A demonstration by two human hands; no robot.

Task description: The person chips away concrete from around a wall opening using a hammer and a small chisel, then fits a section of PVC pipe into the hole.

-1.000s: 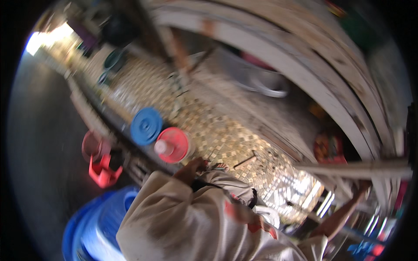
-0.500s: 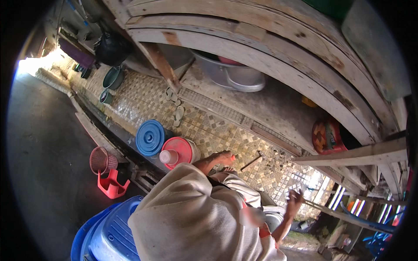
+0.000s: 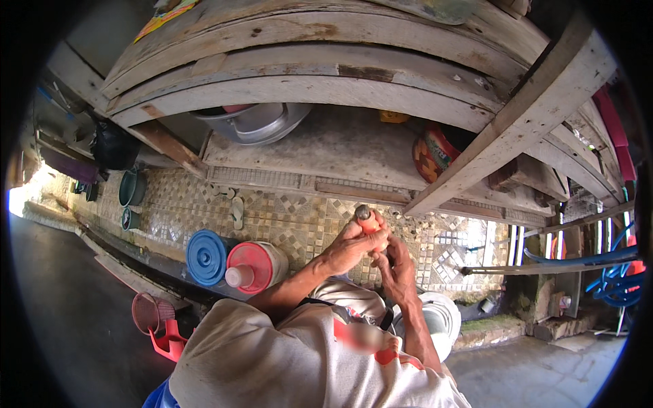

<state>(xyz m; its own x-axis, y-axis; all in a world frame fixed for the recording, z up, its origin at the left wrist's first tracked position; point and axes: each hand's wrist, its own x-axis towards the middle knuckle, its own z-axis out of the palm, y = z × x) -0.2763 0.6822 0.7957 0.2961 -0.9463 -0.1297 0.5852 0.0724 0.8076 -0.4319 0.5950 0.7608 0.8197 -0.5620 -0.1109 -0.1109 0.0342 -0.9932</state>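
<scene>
Both hands meet in front of my body, above the tiled floor. An orange, rod-shaped object with a rounded dark grey end points up and away from me; its exact kind is unclear. My left hand is closed around its middle, thumb along the side. Close against it, my right hand has its fingers bent at the object's lower end, partly hidden behind the left hand. Below my right forearm stands a white bucket.
A blue lidded bucket and a white bucket with a red lid, a pink cup on top, stand left. A wooden bench frame spans the far side, its post slanting down right. A sandal lies on the tiles.
My view has swung to the right. The left hand has lifted the orange object off the floor area, and the right hand has come inward to meet it. The hammer on the tiles no longer shows.
</scene>
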